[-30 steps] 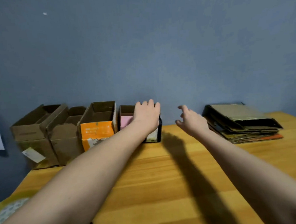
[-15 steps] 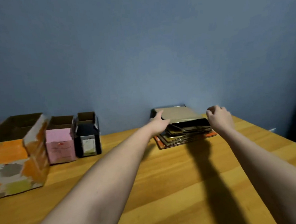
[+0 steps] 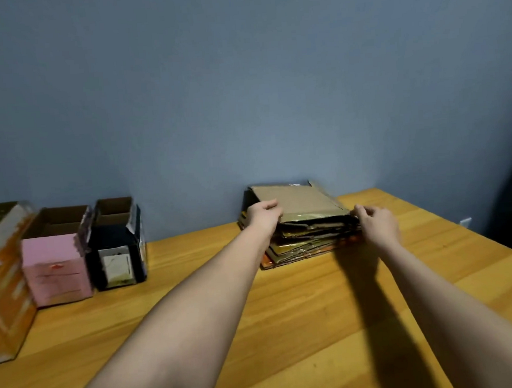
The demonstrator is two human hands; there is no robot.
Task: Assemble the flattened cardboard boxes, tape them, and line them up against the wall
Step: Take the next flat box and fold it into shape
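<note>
- The flattened cardboard boxes (image 3: 299, 224) lay in a stack at the far edge of the wooden table (image 3: 318, 325), pushed close to the blue wall (image 3: 241, 88); the top sheet (image 3: 294, 201) was plain brown, with shiny gold and orange edges showing beneath it
- Left hand (image 3: 262, 216) sat at the stack's left front corner, fingers curled over the top sheet's edge; it looked to be gripping that sheet, though the thumb was hidden underneath
- Right hand (image 3: 378, 223) was at the stack's right front corner, fingertips pinched in against the upper layers; whether it held one sheet or merely touched the edges, I could not tell
- Here's the key relation: the stack lay directly between the two hands, its long side running left to right across the person's reach, so both hands bracketed it about evenly, neither clearly nearer
- My read: the step in hand was lifting the top flat off the pile, towards the person and away from the wall; the risk was dragging a second slick gold sheet along with it
- Off to the left, three assembled boxes stood in a row near the wall: an orange box (image 3: 3, 281), a pink box (image 3: 56, 265) and a black box (image 3: 119, 249), all open at the top; a clear gap of bare table separated the black one from the stack
</note>
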